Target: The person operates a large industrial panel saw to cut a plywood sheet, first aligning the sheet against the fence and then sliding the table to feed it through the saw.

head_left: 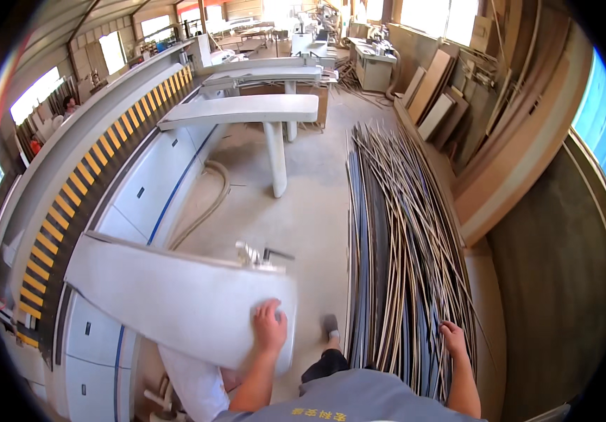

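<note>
Head view: in the workshop (313,232), left hand (270,329) lies unclenched on a white table (162,285); right hand (453,340), grip unclear.

The grey shirt (380,394) hides part of the strip pile (405,246). Distant machinery (311,46) is too small to identify.

Head-worn fisheye view, downward and ahead, close above the grey shirt (380,397)

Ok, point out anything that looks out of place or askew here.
The long strips on the floor at right look untidy: many cross at odd angles instead of lying parallel. A hose also curves across the floor beside the white machine, rather than tucked away.
</note>
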A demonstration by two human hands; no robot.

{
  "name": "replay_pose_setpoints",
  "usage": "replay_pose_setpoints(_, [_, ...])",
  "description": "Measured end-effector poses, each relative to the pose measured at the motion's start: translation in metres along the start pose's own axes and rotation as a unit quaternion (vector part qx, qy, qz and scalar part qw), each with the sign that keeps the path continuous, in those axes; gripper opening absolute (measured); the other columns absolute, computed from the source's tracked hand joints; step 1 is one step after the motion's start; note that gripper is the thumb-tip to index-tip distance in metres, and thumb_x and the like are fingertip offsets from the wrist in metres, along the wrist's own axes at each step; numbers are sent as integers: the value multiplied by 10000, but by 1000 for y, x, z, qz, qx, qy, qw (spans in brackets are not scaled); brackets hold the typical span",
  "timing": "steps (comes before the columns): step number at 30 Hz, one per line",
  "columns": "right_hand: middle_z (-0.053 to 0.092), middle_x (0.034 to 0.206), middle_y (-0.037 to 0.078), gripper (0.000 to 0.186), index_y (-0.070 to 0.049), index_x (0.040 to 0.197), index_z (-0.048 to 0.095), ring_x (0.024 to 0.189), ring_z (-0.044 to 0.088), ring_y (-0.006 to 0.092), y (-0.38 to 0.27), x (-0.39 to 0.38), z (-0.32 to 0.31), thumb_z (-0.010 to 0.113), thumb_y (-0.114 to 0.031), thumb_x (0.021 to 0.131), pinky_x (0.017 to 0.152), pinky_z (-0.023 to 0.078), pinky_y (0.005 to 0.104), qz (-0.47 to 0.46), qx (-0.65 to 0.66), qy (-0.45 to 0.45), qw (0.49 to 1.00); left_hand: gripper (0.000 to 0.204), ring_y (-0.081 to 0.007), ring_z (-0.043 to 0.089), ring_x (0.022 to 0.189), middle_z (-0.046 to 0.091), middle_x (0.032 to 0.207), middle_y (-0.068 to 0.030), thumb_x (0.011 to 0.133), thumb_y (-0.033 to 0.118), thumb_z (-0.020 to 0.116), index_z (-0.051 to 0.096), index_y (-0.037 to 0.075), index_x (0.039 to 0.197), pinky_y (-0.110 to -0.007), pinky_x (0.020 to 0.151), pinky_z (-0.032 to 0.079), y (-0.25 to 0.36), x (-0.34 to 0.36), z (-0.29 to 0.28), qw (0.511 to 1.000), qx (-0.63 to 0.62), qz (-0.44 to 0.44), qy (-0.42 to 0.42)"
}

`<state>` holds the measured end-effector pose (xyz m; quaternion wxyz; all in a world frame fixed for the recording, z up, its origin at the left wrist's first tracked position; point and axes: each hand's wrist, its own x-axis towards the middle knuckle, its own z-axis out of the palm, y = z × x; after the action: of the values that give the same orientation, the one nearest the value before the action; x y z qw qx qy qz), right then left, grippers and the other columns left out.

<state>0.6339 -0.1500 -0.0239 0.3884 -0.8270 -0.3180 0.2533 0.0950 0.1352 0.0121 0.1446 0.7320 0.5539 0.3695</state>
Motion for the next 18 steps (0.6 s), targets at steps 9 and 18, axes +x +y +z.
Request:
replay_pose_setpoints(9, [713,1213,175,314,-73,1148,723,1143,666,340,62,223,82,556,-294,1000,984,525,462,79,-348,-418,836,426,-372,592,1187,646,1273,-153,841,85,684,633,55,1263,-475,1058,460,34,169,99,992,-123,4,-31])
replay_pose_setpoints(18, [712,1247,126,280,-114,1181,724,1126,688,307,-132,506,214,577,-266,997,923,555,471,119,-366,-441,811,358,-350,647,1131,681,1223,-164,934,181,670,637,61,1270,-443,998,515,7,328,134,972,-132,-194,-19])
